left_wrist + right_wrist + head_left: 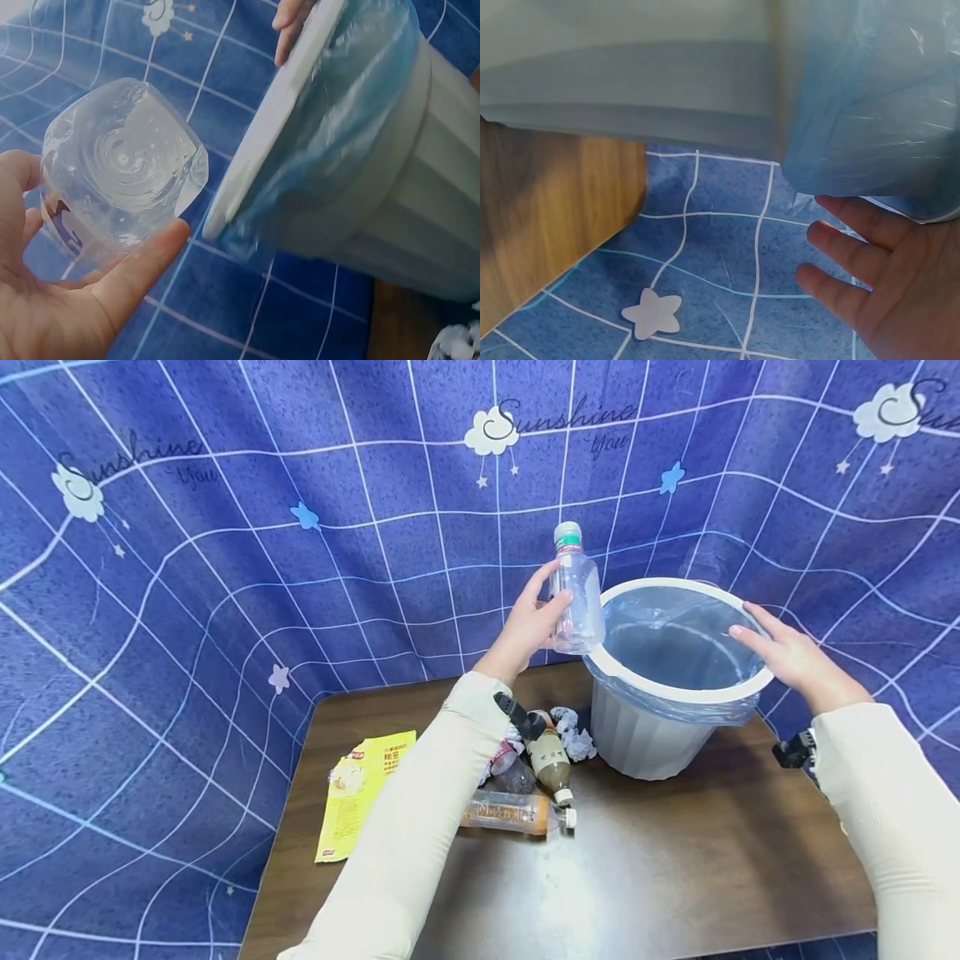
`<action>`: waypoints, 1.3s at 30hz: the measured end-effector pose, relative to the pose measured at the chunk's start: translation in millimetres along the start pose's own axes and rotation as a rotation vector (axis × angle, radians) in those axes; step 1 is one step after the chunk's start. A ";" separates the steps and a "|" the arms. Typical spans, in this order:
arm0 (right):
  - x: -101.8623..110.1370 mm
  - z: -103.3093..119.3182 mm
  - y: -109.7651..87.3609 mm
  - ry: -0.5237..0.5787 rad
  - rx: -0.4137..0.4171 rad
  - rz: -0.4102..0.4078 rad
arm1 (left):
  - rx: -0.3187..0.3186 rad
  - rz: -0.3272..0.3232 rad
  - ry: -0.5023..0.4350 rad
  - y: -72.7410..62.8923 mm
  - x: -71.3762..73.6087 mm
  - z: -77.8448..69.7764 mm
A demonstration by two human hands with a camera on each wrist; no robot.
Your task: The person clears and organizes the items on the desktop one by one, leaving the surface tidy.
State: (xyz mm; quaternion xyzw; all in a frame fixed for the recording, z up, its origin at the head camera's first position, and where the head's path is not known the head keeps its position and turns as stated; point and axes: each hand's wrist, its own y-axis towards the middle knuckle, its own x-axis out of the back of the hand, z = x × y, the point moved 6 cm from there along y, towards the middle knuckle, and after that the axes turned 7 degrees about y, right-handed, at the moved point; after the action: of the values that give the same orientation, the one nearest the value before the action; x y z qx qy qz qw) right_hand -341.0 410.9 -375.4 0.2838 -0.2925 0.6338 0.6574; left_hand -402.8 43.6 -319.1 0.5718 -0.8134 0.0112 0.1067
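My left hand (pixel 528 625) grips a clear plastic bottle (pixel 577 602) with a white cap and green neck band. The bottle is upright, beside the left rim of a white trash bin (pixel 645 735) lined with a translucent bluish bag (pixel 723 714). In the left wrist view, the bottle's base (pixel 124 161) faces the camera, with the thumb along one side. At the bin's right rim is my right hand (pixel 798 656), its thumb over the opening. In the right wrist view, that hand's fingers (pixel 847 251) extend straight and spread outside the liner.
Left of the bin, a brown-capped-off cluster lies on the wooden table (pixel 675 860): a labelled bottle (pixel 551 760), an orange-labelled bottle (pixel 510 814) and crumpled paper (pixel 577 739). Farther left is a yellow wrapper (pixel 360 802). Blue patterned cloth (pixel 375 568) hangs behind.
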 end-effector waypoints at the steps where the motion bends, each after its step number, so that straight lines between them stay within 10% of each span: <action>1: 0.7 -0.6 -0.3 0.000 -0.003 0.000 | 0.002 0.010 -0.019 1.2 -5.1 -1.9; 21: 0.8 -1.1 -1.1 0.022 0.003 -0.028 | 0.014 0.066 -0.050 14.3 -67.9 -1.3; 39: -1.2 -1.0 1.7 0.001 0.014 -0.011 | -0.020 0.033 -0.108 1.8 -37.8 12.8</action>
State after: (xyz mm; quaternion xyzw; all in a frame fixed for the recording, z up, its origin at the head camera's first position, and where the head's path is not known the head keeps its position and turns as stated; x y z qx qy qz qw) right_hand -342.7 411.0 -376.9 0.2896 -0.2862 0.6325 0.6589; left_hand -394.4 77.4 -338.5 0.5571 -0.8272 -0.0258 0.0681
